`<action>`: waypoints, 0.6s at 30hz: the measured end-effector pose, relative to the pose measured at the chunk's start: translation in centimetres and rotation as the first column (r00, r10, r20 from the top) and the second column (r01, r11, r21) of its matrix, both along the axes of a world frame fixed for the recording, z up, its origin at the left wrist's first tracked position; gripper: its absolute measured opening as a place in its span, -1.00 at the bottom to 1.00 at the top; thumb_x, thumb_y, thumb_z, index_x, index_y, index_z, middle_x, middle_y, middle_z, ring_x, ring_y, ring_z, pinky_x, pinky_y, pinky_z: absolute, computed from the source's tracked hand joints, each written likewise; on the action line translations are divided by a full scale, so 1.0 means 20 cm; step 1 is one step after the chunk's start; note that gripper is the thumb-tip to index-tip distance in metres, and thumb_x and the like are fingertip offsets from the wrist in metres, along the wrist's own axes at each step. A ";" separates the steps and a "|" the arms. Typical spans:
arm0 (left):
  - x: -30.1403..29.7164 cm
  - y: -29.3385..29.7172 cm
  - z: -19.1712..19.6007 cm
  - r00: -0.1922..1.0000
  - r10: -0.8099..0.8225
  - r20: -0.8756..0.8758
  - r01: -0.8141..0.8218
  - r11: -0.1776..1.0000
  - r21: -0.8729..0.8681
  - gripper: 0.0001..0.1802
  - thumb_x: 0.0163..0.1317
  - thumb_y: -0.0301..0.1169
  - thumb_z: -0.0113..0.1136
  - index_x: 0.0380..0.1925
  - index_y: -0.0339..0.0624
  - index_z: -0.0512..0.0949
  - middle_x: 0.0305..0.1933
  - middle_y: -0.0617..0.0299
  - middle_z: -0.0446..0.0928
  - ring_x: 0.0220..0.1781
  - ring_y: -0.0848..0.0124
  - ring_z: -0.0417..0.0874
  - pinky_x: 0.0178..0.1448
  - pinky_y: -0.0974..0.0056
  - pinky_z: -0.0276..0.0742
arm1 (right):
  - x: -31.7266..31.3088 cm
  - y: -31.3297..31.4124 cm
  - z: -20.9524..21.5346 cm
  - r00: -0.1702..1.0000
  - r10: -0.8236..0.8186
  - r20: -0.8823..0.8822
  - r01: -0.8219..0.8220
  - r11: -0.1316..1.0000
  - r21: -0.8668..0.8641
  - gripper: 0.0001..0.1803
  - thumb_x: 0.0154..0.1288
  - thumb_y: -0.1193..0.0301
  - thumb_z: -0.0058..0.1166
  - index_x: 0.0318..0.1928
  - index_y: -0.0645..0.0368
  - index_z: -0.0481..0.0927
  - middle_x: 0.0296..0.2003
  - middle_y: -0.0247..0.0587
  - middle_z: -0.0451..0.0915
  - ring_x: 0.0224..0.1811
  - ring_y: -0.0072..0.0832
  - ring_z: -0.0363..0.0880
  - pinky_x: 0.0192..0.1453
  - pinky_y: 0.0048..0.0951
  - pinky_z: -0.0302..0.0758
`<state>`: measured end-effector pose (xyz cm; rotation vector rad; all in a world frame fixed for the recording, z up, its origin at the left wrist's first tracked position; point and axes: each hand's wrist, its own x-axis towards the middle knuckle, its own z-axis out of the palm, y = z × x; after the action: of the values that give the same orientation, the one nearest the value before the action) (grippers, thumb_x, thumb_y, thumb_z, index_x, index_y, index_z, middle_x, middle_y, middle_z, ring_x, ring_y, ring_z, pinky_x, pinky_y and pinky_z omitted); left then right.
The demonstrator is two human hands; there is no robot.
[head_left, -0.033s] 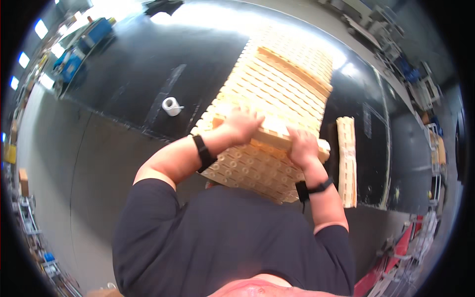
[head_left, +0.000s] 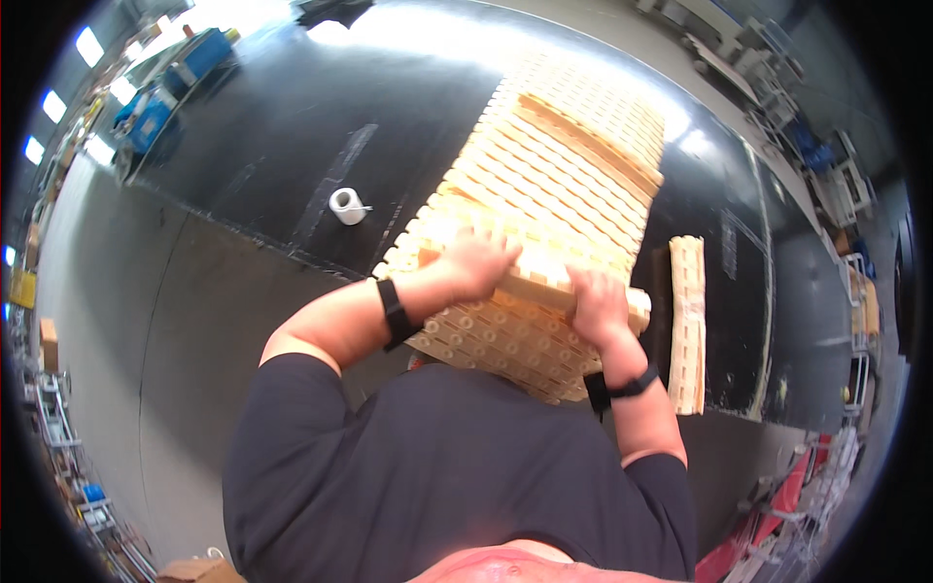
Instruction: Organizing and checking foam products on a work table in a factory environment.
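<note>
A wide cream plastic mat of linked segments lies on the black floor covering in front of me. Across its near part lies a cream plastic strip. My left hand grips the strip's left part and my right hand grips its right part, close to the end. Both wrists wear black bands. My dark shirt hides the mat's nearest edge.
A separate narrow cream strip lies on the floor just right of the mat. A white tape roll stands to the left. A blue cart is far back left; racks and machines line the right side.
</note>
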<state>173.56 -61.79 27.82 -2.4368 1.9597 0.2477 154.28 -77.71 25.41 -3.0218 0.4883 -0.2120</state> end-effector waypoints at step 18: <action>1.02 0.57 -0.05 0.719 0.695 -0.014 -0.695 0.718 -0.043 -0.49 0.02 -0.43 0.17 0.08 -0.11 0.50 0.04 -0.08 0.54 0.13 0.02 0.52 0.21 0.15 0.46 | 0.04 0.32 -0.05 0.999 -0.034 0.007 0.034 0.996 0.078 -0.26 0.15 -0.05 0.10 0.26 0.07 0.35 0.22 -0.14 0.36 0.31 -0.24 0.20 0.41 0.04 -0.09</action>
<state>194.01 -50.31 26.75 -3.0848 0.9358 0.1897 155.01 -71.31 24.48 -2.9375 0.5349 -0.2027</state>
